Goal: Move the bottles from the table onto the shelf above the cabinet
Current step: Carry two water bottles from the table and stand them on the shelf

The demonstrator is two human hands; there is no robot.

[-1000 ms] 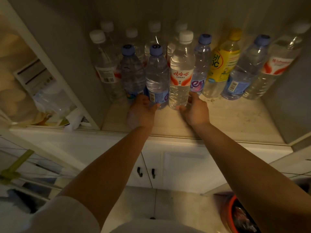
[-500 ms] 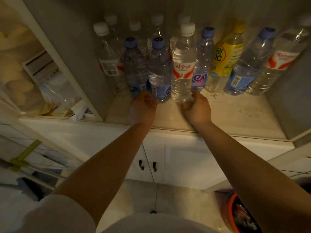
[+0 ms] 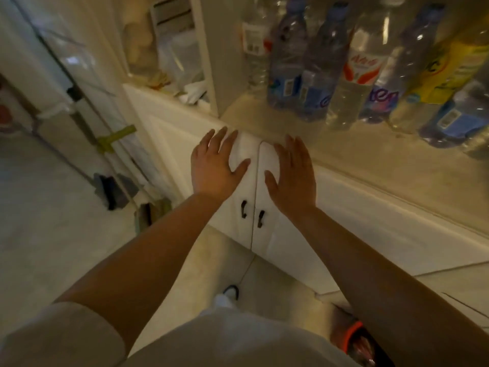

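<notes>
Several plastic bottles stand upright on the pale shelf (image 3: 365, 160) above the white cabinet, at the upper right. Among them are a blue-labelled water bottle (image 3: 315, 75), a clear bottle with a red and white label (image 3: 357, 72) and a yellow-labelled bottle (image 3: 444, 72). Their caps are cut off by the top of the frame. My left hand (image 3: 214, 168) and my right hand (image 3: 293, 176) hover apart from the bottles, in front of the cabinet's top edge. Both hands are empty with spread fingers.
Two white cabinet doors (image 3: 270, 234) with dark handles are shut below my hands. A side compartment (image 3: 169, 56) at the upper left holds bags and papers. A mop (image 3: 113, 139) leans at the left. An orange-rimmed bin (image 3: 360, 343) sits on the floor at the lower right.
Both hands have let go of the front bottles and pulled back off the shelf, fingers now spread. The view has swung down and to the left.
</notes>
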